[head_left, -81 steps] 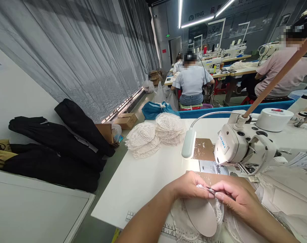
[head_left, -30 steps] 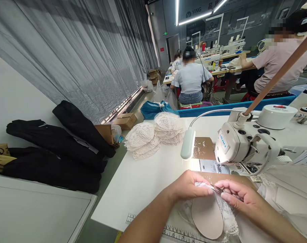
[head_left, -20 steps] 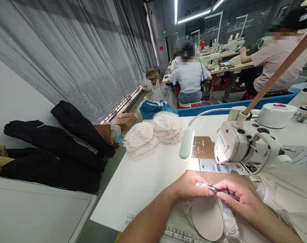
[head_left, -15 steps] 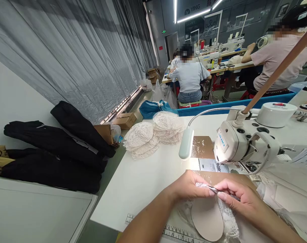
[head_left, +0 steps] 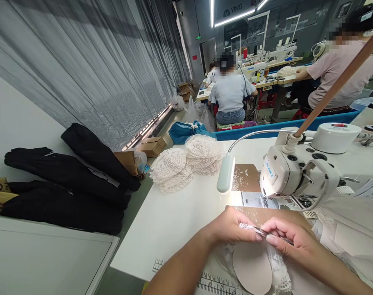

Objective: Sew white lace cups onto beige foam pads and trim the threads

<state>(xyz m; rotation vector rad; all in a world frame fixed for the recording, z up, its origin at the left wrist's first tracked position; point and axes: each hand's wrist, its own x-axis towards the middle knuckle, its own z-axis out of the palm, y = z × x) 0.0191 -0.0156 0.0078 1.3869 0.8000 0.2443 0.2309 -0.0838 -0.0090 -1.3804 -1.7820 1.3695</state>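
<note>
Here the left hand (head_left: pixel 232 228) pinches lace (head_left: pixel 278 268) while the right hand (head_left: pixel 299 238) grips a metal tool (head_left: pixel 262 232) at its edge: close tool work, it seems. The lace trails toward five o'clock, the pad (head_left: pixel 252 268) sits at six, the machine (head_left: pixel 280 172) at one; any next move calls for taut lace and careful tips.

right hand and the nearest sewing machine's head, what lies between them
In the head view, a strip of the near brown panel shows between the right hand and the machine's head, with part of the metal plate nearer the head.
</note>
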